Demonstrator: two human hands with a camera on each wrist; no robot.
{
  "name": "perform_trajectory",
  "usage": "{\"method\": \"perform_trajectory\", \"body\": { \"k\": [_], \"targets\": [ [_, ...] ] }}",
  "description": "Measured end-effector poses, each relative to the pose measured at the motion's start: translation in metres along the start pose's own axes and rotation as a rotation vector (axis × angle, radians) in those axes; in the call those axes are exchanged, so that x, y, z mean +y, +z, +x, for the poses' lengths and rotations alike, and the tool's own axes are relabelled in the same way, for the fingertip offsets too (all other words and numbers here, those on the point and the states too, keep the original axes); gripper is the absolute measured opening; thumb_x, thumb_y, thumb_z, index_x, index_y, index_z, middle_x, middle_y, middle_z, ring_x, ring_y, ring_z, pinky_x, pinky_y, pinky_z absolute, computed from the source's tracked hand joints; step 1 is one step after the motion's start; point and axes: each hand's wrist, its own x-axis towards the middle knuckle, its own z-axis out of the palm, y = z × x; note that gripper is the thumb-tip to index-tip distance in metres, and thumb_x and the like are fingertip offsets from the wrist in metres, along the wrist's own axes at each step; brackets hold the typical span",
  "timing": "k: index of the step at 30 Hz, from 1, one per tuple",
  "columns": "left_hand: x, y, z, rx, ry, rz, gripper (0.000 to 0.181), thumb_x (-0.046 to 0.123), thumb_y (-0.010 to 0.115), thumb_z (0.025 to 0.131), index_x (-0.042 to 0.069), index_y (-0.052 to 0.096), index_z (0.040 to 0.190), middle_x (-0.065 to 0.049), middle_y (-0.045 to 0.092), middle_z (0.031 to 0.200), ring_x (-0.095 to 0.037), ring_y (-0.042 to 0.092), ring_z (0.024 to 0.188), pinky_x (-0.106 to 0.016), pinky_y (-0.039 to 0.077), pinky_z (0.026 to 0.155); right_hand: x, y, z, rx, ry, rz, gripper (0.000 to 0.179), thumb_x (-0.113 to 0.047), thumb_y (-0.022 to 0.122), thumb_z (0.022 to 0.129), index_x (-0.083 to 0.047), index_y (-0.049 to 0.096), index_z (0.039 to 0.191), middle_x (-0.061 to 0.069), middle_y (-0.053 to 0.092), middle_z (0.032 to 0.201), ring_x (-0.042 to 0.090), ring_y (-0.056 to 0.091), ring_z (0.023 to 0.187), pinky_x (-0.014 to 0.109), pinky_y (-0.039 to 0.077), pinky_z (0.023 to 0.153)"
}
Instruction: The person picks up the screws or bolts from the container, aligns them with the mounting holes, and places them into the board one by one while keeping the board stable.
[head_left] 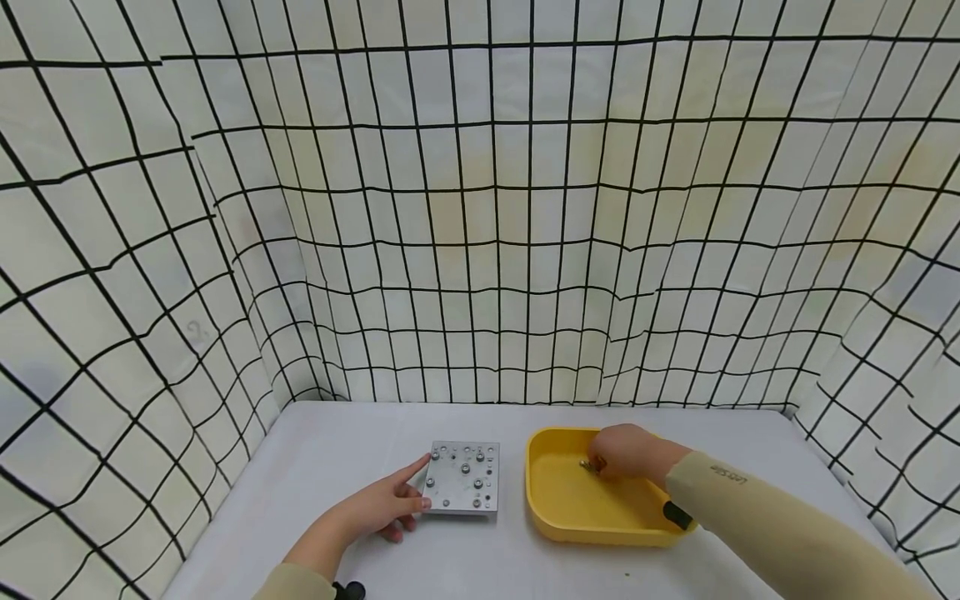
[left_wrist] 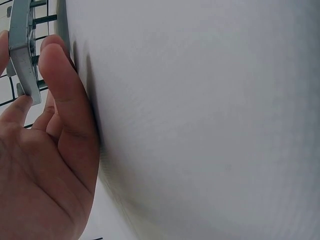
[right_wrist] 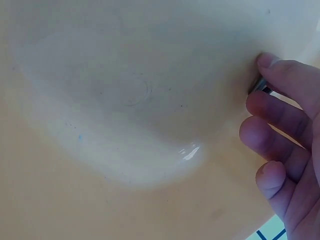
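Note:
A silver metal plate (head_left: 459, 479) with holes and several bolts set in it is at the middle of the table. My left hand (head_left: 378, 503) holds its left side, with the index finger at the upper left corner and the thumb at the lower left one. Threaded bolt ends (left_wrist: 44, 20) stick out of the plate's underside in the left wrist view. Inside a yellow tray (head_left: 551, 533), my right hand (head_left: 630, 452) pinches a small threaded screw (right_wrist: 260, 86) between thumb and index finger. The fingers partly hide the screw.
White cloth covers the table (head_left: 315, 450). White walls with a black grid (head_left: 510, 208) stand behind it and at both sides. A tiny speck (head_left: 627, 574) lies in front of the tray.

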Motion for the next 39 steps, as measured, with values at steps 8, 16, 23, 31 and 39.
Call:
{"method": "perform_trajectory", "body": {
  "k": [8, 16, 23, 31, 39],
  "targets": [
    [0.001, 0.001, 0.0, 0.001, -0.003, 0.001, 0.086, 0.031, 0.073, 0.09, 0.022, 0.023, 0.159, -0.007, 0.058, 0.101, -0.022, 0.06, 0.076, -0.034, 0.054, 0.059, 0.001, -0.002, -0.002, 0.001, -0.062, 0.021, 0.02, -0.012, 0.075, 0.086, -0.019, 0.063, 0.071, -0.011, 0.042, 0.063, 0.007, 0.039, 0.061, 0.026, 0.035, 0.062],
    [0.002, 0.0, -0.001, -0.006, 0.002, 0.001, 0.086, 0.031, 0.073, 0.09, 0.023, 0.023, 0.159, -0.007, 0.058, 0.103, -0.022, 0.06, 0.077, -0.034, 0.054, 0.06, 0.004, -0.003, -0.003, 0.0, -0.025, 0.064, 0.015, -0.014, 0.072, 0.086, -0.022, 0.066, 0.074, -0.012, 0.049, 0.066, 0.008, 0.044, 0.063, 0.027, 0.039, 0.064],
    [0.003, -0.002, -0.002, -0.006, 0.001, 0.009, 0.085, 0.03, 0.073, 0.09, 0.023, 0.023, 0.159, -0.007, 0.058, 0.104, -0.022, 0.06, 0.077, -0.034, 0.054, 0.06, 0.005, -0.011, -0.012, -0.001, 0.037, 0.242, 0.006, -0.018, 0.073, 0.087, -0.021, 0.069, 0.084, -0.012, 0.059, 0.077, 0.008, 0.056, 0.062, 0.027, 0.049, 0.059],
    [0.004, -0.002, -0.002, 0.006, -0.008, -0.001, 0.085, 0.029, 0.073, 0.09, 0.023, 0.024, 0.159, -0.007, 0.058, 0.104, -0.022, 0.06, 0.077, -0.035, 0.054, 0.061, 0.004, -0.022, -0.024, 0.073, 0.009, 0.374, 0.005, -0.019, 0.069, 0.093, -0.014, 0.07, 0.093, -0.013, 0.062, 0.081, 0.009, 0.059, 0.064, 0.027, 0.052, 0.06],
    [0.001, 0.001, -0.002, 0.004, 0.018, -0.025, 0.085, 0.028, 0.072, 0.091, 0.021, 0.023, 0.159, -0.007, 0.06, 0.103, -0.022, 0.06, 0.076, -0.034, 0.053, 0.058, 0.001, -0.024, -0.033, 0.129, 0.043, 0.526, 0.009, -0.021, 0.07, 0.094, -0.014, 0.071, 0.098, 0.001, 0.069, 0.09, 0.014, 0.062, 0.067, 0.029, 0.052, 0.065]
  ]
}}
